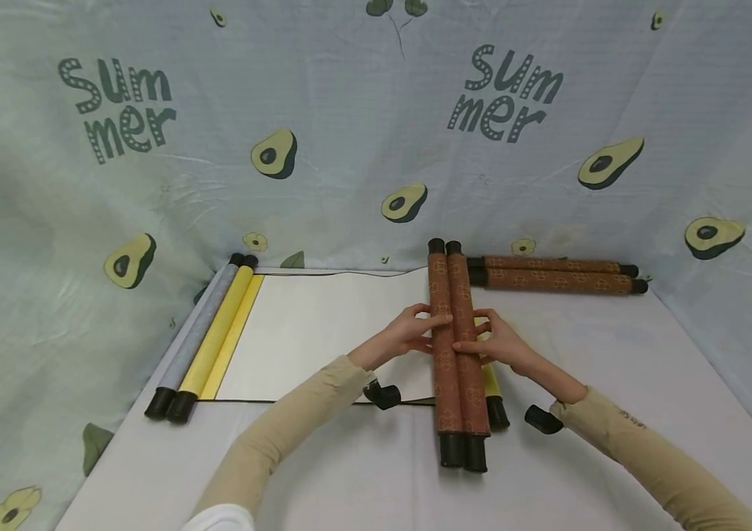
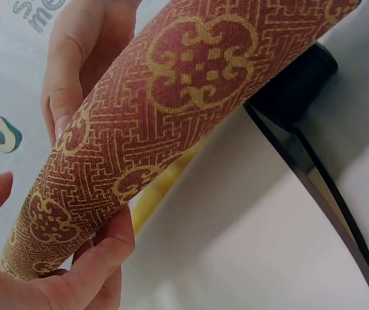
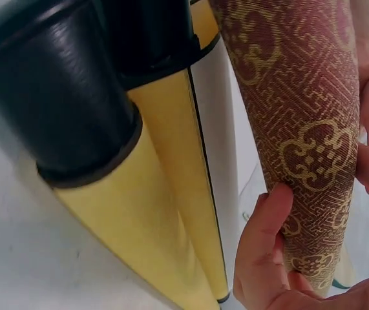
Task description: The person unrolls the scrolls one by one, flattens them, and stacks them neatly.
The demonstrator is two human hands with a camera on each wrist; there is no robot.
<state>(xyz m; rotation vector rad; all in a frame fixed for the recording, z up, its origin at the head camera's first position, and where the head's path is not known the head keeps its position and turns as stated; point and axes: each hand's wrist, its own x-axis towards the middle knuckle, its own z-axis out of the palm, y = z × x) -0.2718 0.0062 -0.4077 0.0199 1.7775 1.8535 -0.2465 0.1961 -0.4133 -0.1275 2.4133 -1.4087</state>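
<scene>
Two red-brown brocade rolls [image 1: 443, 369] of a scroll, gold-patterned with black end knobs, stand side by side across the right part of an unrolled scroll. My left hand [image 1: 409, 332] grips the left roll, its thumb over the top and fingers around the side. From the other side, my right hand [image 1: 502, 343] holds the right roll between thumb and fingers. Beneath lies the unrolled scroll's blank white sheet [image 1: 336, 332]. Its yellow right roll [image 3: 139, 232] with black knobs is partly hidden under the brocade rolls.
At the left end of the sheet lie a yellow roll [image 1: 219, 332] and a grey roll [image 1: 199, 332], slanting together. Another pair of brocade rolls [image 1: 555, 279] lies crosswise at the back right. A printed cloth [image 1: 342, 162] hangs behind the white table [image 1: 322, 464].
</scene>
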